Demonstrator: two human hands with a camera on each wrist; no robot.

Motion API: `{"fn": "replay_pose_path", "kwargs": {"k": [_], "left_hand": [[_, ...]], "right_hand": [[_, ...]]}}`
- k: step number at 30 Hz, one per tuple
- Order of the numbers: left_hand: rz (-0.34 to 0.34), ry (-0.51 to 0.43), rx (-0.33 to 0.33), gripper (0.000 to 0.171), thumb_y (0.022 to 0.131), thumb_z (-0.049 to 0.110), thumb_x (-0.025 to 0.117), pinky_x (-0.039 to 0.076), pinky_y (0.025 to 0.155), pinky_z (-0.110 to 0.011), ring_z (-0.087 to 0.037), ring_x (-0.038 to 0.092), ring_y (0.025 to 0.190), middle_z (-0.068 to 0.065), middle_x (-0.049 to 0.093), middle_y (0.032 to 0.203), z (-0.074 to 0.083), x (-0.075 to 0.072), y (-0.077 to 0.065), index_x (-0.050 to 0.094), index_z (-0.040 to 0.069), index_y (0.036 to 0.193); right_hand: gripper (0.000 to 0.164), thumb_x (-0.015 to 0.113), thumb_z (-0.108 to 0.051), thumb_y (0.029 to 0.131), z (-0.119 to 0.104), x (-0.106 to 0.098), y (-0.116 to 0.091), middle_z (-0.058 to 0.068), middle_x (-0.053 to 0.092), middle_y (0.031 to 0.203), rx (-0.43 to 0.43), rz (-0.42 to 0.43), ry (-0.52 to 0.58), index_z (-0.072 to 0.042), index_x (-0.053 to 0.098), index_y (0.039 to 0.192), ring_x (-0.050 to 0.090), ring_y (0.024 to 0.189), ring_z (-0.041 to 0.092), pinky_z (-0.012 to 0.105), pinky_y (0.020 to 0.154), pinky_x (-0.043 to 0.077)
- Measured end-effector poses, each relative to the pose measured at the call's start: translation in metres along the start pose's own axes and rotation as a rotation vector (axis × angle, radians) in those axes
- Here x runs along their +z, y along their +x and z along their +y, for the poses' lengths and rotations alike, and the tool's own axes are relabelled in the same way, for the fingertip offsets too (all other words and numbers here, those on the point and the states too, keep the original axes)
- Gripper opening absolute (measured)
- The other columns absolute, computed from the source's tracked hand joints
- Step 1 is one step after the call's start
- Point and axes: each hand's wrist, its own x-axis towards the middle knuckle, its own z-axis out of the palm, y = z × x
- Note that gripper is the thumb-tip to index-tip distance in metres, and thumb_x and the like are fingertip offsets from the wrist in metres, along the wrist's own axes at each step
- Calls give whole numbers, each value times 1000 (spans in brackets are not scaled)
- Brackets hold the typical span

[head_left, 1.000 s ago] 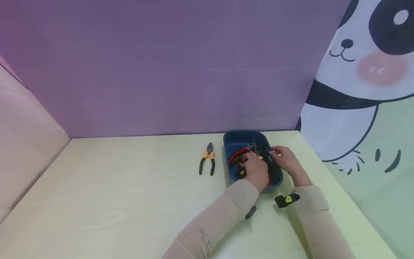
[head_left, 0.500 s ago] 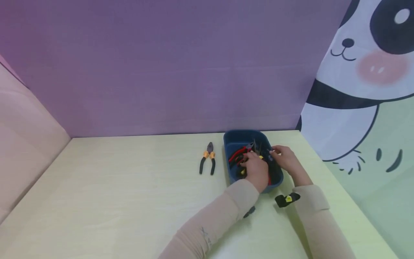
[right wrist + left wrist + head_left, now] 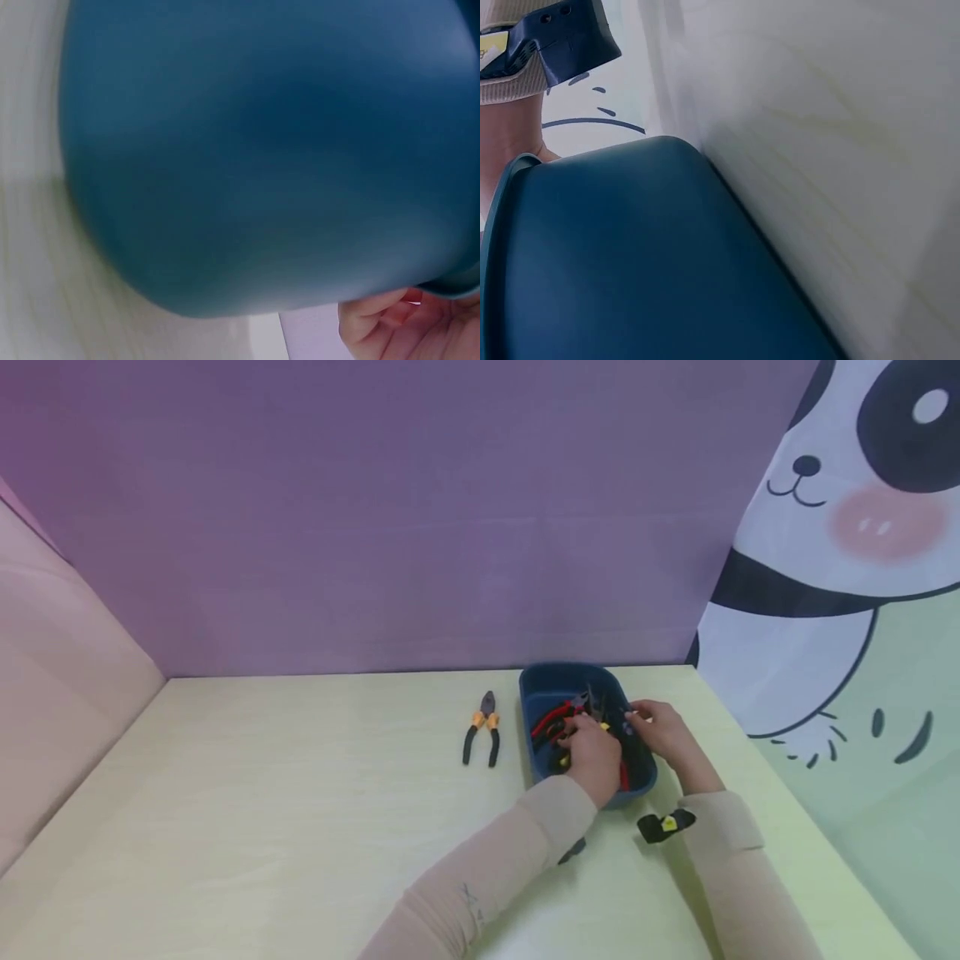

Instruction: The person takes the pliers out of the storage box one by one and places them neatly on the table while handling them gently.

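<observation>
A dark blue plastic bin [image 3: 542, 678] stands near the table's back edge in the head view. Several hand tools lie in it, among them red-handled pliers [image 3: 551, 718] and slim-nosed pliers [image 3: 592, 696]. My left hand [image 3: 592, 756] reaches over the near side into the bin, back of the hand up, its fingers down among the tools. What those fingers hold is hidden, so I cannot tell. At the right rim, my right hand [image 3: 660, 727] grips the bin's edge, with curled fingers [image 3: 367, 322] outside the wall in the right wrist view.
Left of the bin, pliers with orange and black handles [image 3: 483, 727] lie on the pale table [image 3: 300, 802]. A purple backdrop [image 3: 375, 527] rises behind the table, and a panda-printed panel [image 3: 810, 668] borders its right side.
Both hands stay at the bin with hardly any motion. The left forearm has shifted slightly to the left; the bin and the loose pliers keep their places.
</observation>
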Motion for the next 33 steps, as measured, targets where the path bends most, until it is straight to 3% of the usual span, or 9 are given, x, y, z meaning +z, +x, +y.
{"fn": "replay_pose_path", "kwargs": {"k": [2, 6, 9, 12, 19, 25, 33], "left_hand": [[-25, 24, 10, 43, 94, 47, 49, 52, 79, -36, -27, 46, 112, 0, 40, 145, 0, 0, 0, 52, 31, 134], [-53, 32, 28, 80, 74, 77, 53, 52, 81, -35, -26, 42, 122, -1, 36, 148, -1, 0, 0, 46, 31, 138], [-63, 16, 28, 91, 66, 84, 52, 51, 84, -36, -26, 40, 124, -2, 36, 148, -2, 0, 0, 45, 29, 139], [-76, -11, 6, 84, 72, 79, 52, 49, 87, -37, -26, 40, 122, -2, 35, 148, 0, -1, 0, 45, 28, 139], [-108, -14, -34, 46, 97, 44, 40, 46, 92, -40, -29, 37, 126, 1, 29, 152, 8, -1, 5, 42, 29, 141], [-126, 18, -34, 42, 101, 37, 35, 45, 93, -40, -30, 37, 128, 2, 25, 153, 10, -3, 5, 39, 29, 142], [-70, -7, -87, 39, 102, 32, 32, 46, 90, -39, -27, 39, 125, 2, 32, 149, 13, -3, 3, 43, 27, 140]], "right_hand": [[37, 47, -11, 95, 0, 0, 0, 32, 59, 104, -1, -3, 6, 17, 49, 120, 55, 97, 43, 51, 82, 45], [37, 48, -11, 95, -1, 0, -1, 33, 59, 105, -5, -1, 3, 17, 49, 120, 55, 97, 44, 51, 83, 45], [37, 48, -11, 95, -2, 0, -1, 33, 59, 106, -3, 1, 1, 17, 50, 119, 56, 98, 44, 51, 83, 45], [36, 49, -10, 95, -3, 0, -1, 33, 59, 105, -5, 8, 2, 17, 50, 119, 55, 98, 44, 52, 84, 44], [36, 49, -10, 95, -2, 0, -1, 33, 59, 104, -1, 11, 8, 17, 50, 119, 55, 99, 44, 52, 84, 44], [36, 48, -10, 95, -2, 0, 0, 33, 59, 105, -5, 13, 11, 17, 50, 118, 54, 100, 45, 52, 85, 44], [35, 48, -8, 94, -1, 0, -1, 33, 59, 103, -11, 24, 21, 18, 51, 117, 55, 98, 45, 52, 84, 44]]}}
